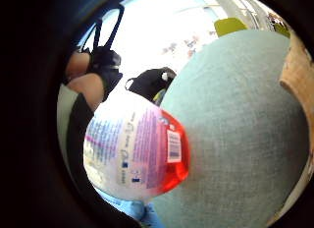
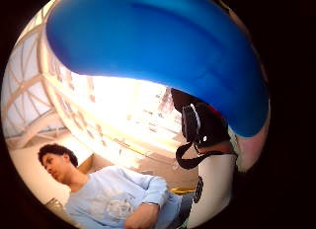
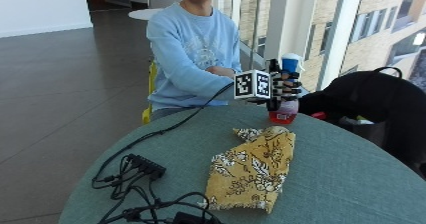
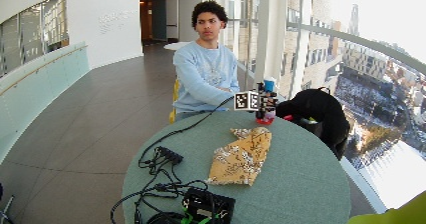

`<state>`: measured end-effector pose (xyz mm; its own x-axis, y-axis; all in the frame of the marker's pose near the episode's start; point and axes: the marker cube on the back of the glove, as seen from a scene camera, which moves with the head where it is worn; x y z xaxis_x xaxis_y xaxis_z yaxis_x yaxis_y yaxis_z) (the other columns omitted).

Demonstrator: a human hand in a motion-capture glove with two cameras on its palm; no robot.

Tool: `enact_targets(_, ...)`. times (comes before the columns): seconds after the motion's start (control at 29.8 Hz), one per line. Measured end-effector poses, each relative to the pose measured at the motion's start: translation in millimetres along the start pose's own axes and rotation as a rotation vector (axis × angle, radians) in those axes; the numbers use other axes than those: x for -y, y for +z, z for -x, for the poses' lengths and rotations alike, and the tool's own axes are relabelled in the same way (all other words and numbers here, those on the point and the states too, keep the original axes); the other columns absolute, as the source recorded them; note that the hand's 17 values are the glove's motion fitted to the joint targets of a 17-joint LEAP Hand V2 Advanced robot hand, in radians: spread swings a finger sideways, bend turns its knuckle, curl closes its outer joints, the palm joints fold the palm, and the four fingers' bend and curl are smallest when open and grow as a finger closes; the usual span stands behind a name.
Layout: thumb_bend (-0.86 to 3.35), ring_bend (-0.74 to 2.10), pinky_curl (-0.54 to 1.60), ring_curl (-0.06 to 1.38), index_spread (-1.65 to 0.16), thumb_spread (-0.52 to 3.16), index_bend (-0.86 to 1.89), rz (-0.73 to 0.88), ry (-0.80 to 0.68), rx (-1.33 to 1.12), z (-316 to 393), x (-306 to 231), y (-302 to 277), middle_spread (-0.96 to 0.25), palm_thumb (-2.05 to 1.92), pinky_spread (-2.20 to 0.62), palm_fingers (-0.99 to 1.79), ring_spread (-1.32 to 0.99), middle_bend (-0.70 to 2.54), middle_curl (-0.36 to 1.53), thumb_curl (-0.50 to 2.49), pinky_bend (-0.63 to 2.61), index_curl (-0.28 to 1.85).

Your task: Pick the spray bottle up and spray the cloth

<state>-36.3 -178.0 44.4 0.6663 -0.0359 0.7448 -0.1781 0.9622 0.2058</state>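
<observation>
A: Outside view?
B: Gloved right hand (image 3: 278,90) has its fingers wrapped round the spray bottle (image 3: 286,86), at the far side of the round green worktop (image 3: 333,174). Bottle upright, blue head on top, red base; can't tell if the base touches the worktop. Yellow floral cloth (image 3: 251,170) lies flat near the centre, nearer than the bottle, apart from it. Black cables (image 3: 136,176) at the near left.

A: Wide outside view?
B: Same layout. Spray bottle (image 4: 267,104) in the hand (image 4: 263,102), cloth (image 4: 241,157) nearer on the worktop (image 4: 299,184). Black bag (image 4: 318,111) just off the right far edge.

A: Little-finger palm view?
B: Bottle (image 1: 135,149) close up: white-pink label with barcode, red liquid at the bottom, green worktop (image 1: 235,139) behind.

A: Thumb side?
B: Blue spray head (image 2: 158,56) fills most of it.
</observation>
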Motion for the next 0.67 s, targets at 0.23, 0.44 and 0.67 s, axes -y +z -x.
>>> enact_targets(0.23,-0.02,0.49,0.36,0.40,-0.31,1.09,0.02,0.021,-0.058,-0.168,9.5,-23.4,-46.7,-0.09,0.86,0.08,0.73,-0.09,0.36,0.46,0.47,0.26,0.17)
enact_targets(0.44,-0.02,0.49,0.35,0.39,-0.32,1.10,0.08,0.106,-0.118,-0.484,-12.0,-75.7,-65.1,-0.09,0.85,0.09,0.73,-0.08,0.37,0.46,0.46,0.25,0.17)
enact_targets(0.67,-0.02,0.47,0.34,0.38,-0.33,1.10,0.11,0.169,-0.136,-0.629,-33.1,-105.6,-60.2,-0.09,0.85,0.11,0.70,-0.08,0.41,0.47,0.45,0.18,0.18)
